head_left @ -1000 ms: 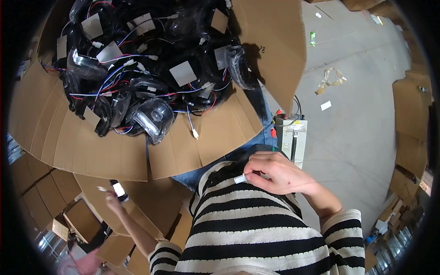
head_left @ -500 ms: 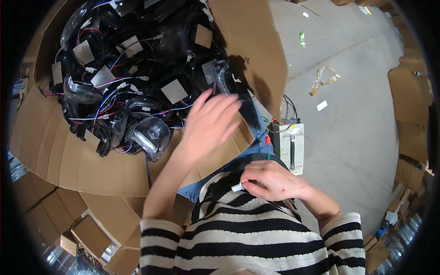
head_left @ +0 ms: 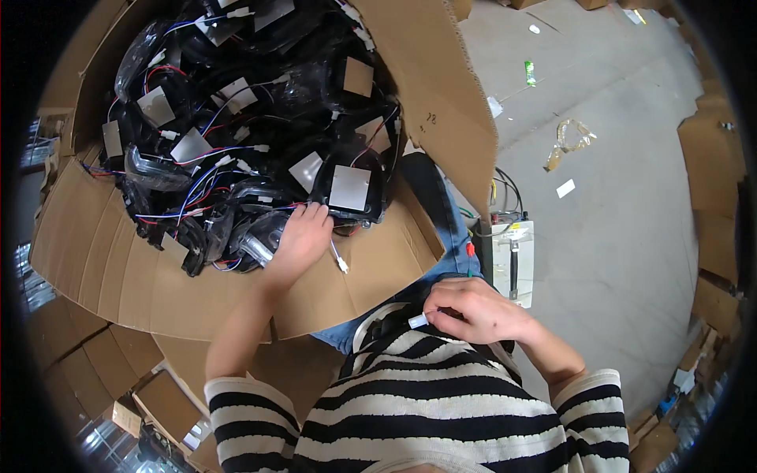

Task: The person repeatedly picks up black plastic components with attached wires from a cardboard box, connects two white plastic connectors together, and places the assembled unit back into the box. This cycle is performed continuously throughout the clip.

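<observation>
A black lamp unit with a square silver plate [head_left: 349, 188] lies on the pile at the near right of a big cardboard box [head_left: 371, 272]. My left hand [head_left: 306, 239] is closed at its near left corner, fingertips at the housing's edge. Out of the unit hangs a lead ending in a white plug [head_left: 342, 265], over the box's near flap. Close to my waist, my right hand [head_left: 479, 311] pinches a small white plastic connector [head_left: 417, 322], its tip poking out left of the fingers.
Several more black lamps with clear lenses [head_left: 158, 169] and coloured wires fill the box. Its tall right flap [head_left: 441, 102] stands up. Right of my legs sits a white box-shaped device with a black handle [head_left: 513, 264] and cables. Litter, including a tape loop [head_left: 569, 142], lies on the floor.
The lamp unit at the pile's near right now lies plate up, with its plug hanging down. My left hand has moved left and down and closed at the unit's edge. My right hand barely moved.
</observation>
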A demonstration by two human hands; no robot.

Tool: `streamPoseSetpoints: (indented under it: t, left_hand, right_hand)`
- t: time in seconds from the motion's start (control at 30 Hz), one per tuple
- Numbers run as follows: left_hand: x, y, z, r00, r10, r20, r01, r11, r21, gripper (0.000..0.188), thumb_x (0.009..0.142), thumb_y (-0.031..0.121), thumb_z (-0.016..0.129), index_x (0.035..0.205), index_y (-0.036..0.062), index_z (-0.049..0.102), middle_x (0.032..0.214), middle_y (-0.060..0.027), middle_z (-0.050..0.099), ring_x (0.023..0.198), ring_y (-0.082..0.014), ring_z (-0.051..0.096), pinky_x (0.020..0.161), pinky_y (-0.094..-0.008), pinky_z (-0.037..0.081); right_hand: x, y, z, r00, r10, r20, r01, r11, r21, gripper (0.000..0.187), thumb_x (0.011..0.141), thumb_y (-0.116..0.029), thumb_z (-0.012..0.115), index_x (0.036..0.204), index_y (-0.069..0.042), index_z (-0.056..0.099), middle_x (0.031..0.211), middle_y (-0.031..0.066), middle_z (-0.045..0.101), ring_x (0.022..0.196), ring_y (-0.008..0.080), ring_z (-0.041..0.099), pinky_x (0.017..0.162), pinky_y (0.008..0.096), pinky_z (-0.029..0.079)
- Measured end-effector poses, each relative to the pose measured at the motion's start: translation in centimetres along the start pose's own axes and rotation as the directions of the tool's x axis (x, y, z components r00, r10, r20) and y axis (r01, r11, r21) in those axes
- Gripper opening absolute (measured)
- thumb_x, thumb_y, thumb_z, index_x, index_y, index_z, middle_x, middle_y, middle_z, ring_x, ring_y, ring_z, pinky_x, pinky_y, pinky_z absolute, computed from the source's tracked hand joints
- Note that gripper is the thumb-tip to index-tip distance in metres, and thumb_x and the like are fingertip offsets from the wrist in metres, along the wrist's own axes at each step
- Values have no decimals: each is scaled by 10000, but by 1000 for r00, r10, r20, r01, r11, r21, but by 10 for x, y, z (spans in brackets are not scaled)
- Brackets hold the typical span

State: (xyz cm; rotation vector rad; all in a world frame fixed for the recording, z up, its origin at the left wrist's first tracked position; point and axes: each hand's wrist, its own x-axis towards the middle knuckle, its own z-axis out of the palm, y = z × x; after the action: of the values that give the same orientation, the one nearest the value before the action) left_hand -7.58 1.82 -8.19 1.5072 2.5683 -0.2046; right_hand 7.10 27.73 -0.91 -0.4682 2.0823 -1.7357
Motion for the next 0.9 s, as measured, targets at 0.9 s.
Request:
streamPoseSetpoints:
  t: [0.9]
  left_hand:
    - [-10,45,-66,760,-650,-30,156,227,-961,171,812,83,485,911,19,609,877,-68,614,826,-174,542,746,-267,399]
  right_hand:
    - [21,-18,4,999,-11,46,10,1000,15,65,738,-62,517,751,1,515,655,117,512,623,287,520,568,354,408]
